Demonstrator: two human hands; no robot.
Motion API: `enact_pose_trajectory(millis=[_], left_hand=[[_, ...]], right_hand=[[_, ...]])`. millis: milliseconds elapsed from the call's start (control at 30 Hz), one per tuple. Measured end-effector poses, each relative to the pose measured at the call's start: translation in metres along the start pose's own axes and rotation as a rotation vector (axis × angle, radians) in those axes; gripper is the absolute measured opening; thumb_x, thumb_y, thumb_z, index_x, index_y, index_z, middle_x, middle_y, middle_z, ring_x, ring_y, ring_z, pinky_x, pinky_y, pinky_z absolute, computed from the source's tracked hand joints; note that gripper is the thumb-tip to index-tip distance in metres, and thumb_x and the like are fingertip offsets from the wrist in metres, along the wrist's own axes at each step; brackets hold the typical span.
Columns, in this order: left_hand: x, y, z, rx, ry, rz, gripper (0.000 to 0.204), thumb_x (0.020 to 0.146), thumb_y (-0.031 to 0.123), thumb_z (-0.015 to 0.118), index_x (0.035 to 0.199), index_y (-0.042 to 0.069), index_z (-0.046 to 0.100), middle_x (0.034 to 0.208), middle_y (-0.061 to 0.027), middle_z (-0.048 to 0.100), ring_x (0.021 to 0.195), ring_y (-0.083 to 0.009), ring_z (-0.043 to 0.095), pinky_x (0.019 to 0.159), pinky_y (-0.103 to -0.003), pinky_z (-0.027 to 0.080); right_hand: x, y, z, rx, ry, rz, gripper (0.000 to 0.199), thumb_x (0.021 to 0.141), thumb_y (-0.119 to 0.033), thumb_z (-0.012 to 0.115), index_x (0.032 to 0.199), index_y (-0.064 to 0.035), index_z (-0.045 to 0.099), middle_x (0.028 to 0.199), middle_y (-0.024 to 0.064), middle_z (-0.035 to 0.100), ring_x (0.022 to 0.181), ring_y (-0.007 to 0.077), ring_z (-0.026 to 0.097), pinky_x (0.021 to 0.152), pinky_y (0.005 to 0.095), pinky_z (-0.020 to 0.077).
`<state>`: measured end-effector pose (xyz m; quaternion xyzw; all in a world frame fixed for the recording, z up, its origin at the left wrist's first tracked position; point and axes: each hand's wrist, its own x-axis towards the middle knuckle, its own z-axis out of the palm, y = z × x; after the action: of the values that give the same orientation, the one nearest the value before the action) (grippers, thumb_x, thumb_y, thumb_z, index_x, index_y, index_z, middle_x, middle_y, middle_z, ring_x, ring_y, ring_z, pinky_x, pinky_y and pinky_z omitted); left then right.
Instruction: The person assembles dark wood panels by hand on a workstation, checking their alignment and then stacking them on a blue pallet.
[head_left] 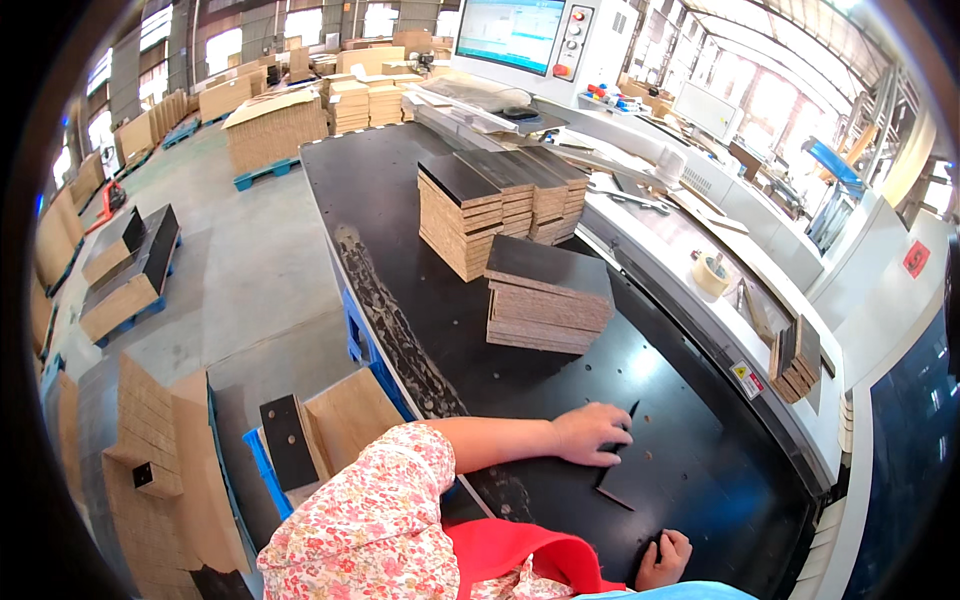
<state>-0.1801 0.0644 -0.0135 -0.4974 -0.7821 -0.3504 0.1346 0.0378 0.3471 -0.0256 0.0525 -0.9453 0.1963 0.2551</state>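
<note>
My left hand [592,434] reaches across a black worktable [470,375], fingers bent down and closed at a dark, thin-edged flat piece [614,498]. The piece blends into the black top, so its full outline and the grip are unclear. Nearer my body, my right hand [664,560] rests at the table with its fingers curled in; a little dark shows by the thumb, and what it holds, if anything, is hidden. Beyond my left hand sits a stack of black-faced boards [550,315] with brown edges. Behind it are taller stacks of similar boards [460,225].
Along the right runs a white machine [745,300] carrying a tape roll [711,273], a wrench [640,201] and a small board stack [795,360]. A control screen [510,32] stands at the far end. Boards on blue pallets [268,175] stand on the floor left.
</note>
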Motion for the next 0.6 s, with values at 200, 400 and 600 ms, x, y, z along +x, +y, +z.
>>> enact_pose_trajectory(millis=[200, 400, 600], left_hand=[[-0.001, -0.003, 0.007, -0.077, 0.017, 0.039, 0.039, 0.079, 0.032, 0.076, 0.107, 0.007, 0.069, 0.131, -0.0183, 0.053, 0.122, -0.0363, 0.052, 0.1, -0.047, 0.044], [0.0, -0.003, 0.003, -0.139, -0.089, 0.029, 0.048, 0.077, 0.039, 0.077, 0.106, 0.003, 0.063, 0.137, -0.0195, 0.05, 0.133, -0.0376, 0.043, 0.105, -0.048, 0.039], [-0.001, -0.009, 0.011, -0.176, -0.139, -0.061, 0.058, 0.079, 0.041, 0.076, 0.119, 0.003, 0.058, 0.144, -0.0191, 0.045, 0.14, -0.0373, 0.035, 0.114, -0.048, 0.032]], right_hand=[[-0.013, 0.045, 0.014, -0.104, 0.073, -0.103, 0.022, 0.082, 0.0, 0.064, 0.1, 0.0126, 0.064, 0.103, 0.0253, 0.06, 0.089, 0.0369, 0.056, 0.077, 0.0451, 0.0459], [0.005, 0.0, 0.002, -0.009, -0.02, 0.455, 0.023, 0.087, -0.017, 0.064, 0.103, -0.0019, 0.072, 0.124, 0.0175, 0.063, 0.117, 0.0373, 0.055, 0.101, 0.0503, 0.0395], [0.014, -0.018, -0.008, -0.471, -0.128, 0.043, 0.026, 0.088, -0.012, 0.061, 0.105, 0.0058, 0.07, 0.121, 0.0211, 0.063, 0.111, 0.0382, 0.057, 0.098, 0.047, 0.0421]])
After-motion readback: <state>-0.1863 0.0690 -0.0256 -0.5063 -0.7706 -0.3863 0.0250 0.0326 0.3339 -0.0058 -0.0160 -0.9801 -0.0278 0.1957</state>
